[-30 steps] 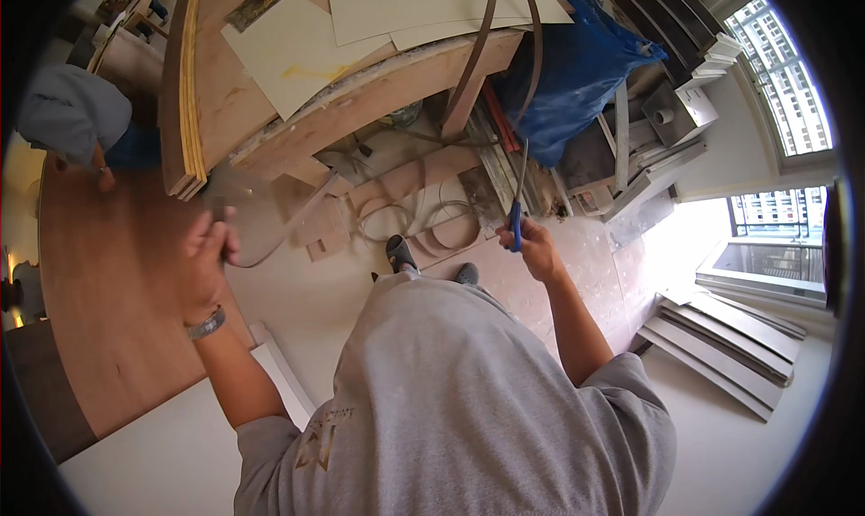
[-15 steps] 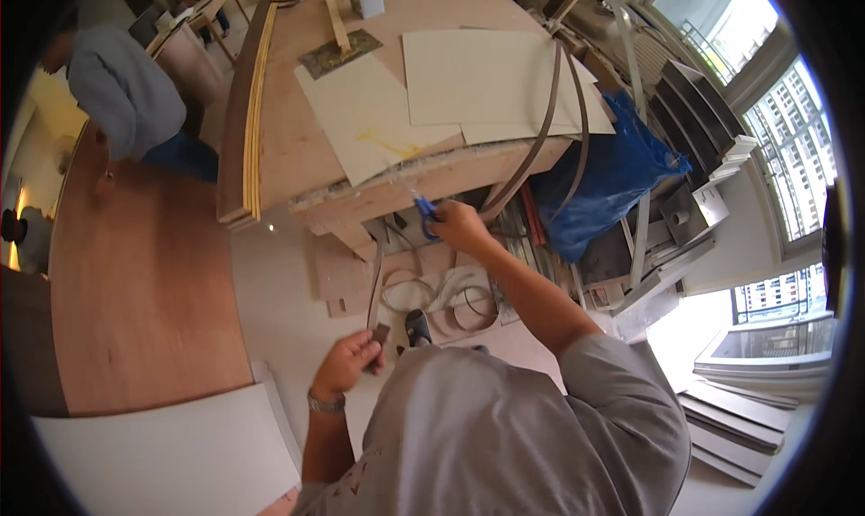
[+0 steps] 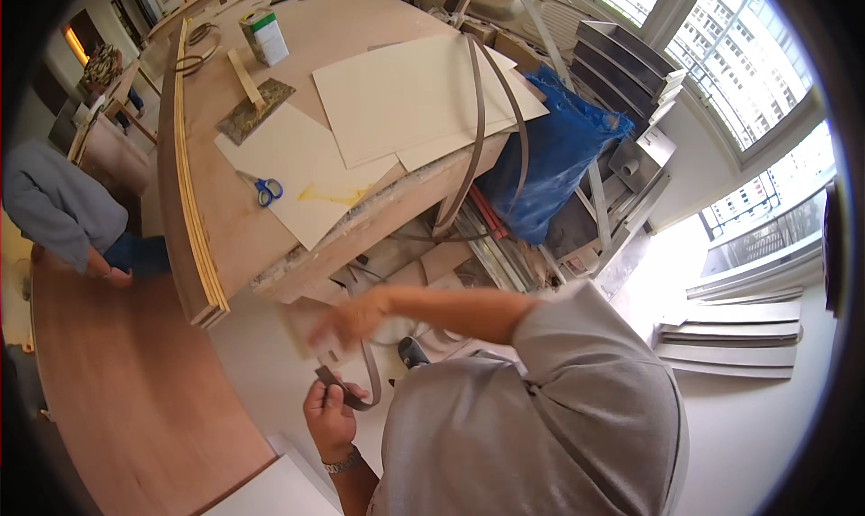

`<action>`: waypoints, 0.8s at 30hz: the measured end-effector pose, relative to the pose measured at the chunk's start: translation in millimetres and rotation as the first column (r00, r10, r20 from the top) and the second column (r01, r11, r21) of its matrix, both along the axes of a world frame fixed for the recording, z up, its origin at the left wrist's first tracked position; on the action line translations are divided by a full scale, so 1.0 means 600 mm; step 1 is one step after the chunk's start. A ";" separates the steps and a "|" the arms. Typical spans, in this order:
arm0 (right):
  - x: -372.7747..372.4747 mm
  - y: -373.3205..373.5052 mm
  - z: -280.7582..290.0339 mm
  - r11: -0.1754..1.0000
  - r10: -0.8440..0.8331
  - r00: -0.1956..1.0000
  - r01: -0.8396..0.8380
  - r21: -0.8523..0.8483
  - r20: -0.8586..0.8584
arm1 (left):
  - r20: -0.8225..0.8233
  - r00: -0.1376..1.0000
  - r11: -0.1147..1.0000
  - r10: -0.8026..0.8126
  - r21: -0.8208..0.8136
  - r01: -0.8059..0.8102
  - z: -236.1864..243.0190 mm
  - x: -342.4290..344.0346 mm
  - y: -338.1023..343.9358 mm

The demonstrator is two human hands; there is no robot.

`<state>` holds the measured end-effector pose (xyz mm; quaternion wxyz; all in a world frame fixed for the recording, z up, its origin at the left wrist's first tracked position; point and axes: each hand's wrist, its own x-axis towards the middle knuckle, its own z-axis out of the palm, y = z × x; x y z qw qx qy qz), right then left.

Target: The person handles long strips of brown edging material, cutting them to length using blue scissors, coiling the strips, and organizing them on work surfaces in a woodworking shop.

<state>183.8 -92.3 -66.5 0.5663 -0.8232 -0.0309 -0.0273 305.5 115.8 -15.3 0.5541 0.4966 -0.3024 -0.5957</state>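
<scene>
My left hand (image 3: 332,417) grips a dark brown edge banding strip (image 3: 365,399), its cut end poking up past the thumb. From there the strip bends upward beneath my right arm. My right hand (image 3: 351,322) is just above that end, smeared by motion, so I cannot make out its fingers. Blue-handled scissors (image 3: 268,192) lie on the workbench (image 3: 360,16), beside a pale sheet (image 3: 297,160) with a yellow smear. More brown strip (image 3: 478,111) loops over the bench's right edge.
A green-and-white can (image 3: 263,37) and a stained board with a wooden stick (image 3: 243,79) are on the bench. A blue sack (image 3: 559,156) stands right of it. To the left, a person in grey (image 3: 63,196) is by a brown panel (image 3: 144,381). Strips clutter the floor.
The scissors have left my right hand and now lie on the bench. That hand has come down and left toward my left hand. The view has shifted to the right.
</scene>
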 end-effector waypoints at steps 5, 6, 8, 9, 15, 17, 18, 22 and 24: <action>-0.114 0.167 0.039 0.926 -0.250 0.966 0.259 0.275 -0.068 | -0.171 0.979 0.988 0.111 -0.089 -0.127 0.055 -0.030 -0.122; -0.126 0.168 0.059 0.856 -0.356 0.911 0.408 0.317 -0.208 | -0.208 0.976 0.995 0.058 -0.071 -0.075 0.050 -0.043 -0.146; -0.153 0.178 0.067 0.673 -0.602 0.752 0.659 0.336 -0.269 | -0.289 0.957 0.998 -0.035 -0.054 0.020 0.054 -0.078 -0.191; -0.167 0.178 0.067 0.600 -0.636 0.731 0.669 0.439 -0.247 | -0.333 0.940 0.997 -0.073 -0.056 0.058 0.064 -0.104 -0.206; -0.332 0.153 0.154 -0.016 -0.943 0.241 0.656 0.754 -0.230 | 0.129 0.545 0.526 -0.828 -0.157 0.836 -0.053 -0.172 -0.193; -0.438 0.131 0.175 0.010 -0.996 0.074 0.692 0.722 -0.058 | 0.329 0.424 0.481 -0.844 0.114 0.869 -0.091 -0.182 -0.160; -0.489 0.132 0.195 -0.056 -0.998 -0.017 0.600 0.798 -0.058 | 0.582 0.447 0.597 -0.679 0.085 0.797 -0.111 -0.178 -0.141; -0.792 0.121 0.200 -0.098 -0.917 -0.354 0.647 0.756 0.184 | 0.846 0.412 0.808 -0.338 0.036 0.589 -0.173 -0.133 -0.103; -0.958 0.128 0.184 -0.129 -0.877 -0.450 0.555 0.822 0.167 | 0.953 0.207 0.846 -0.221 0.081 0.528 -0.182 -0.110 -0.062</action>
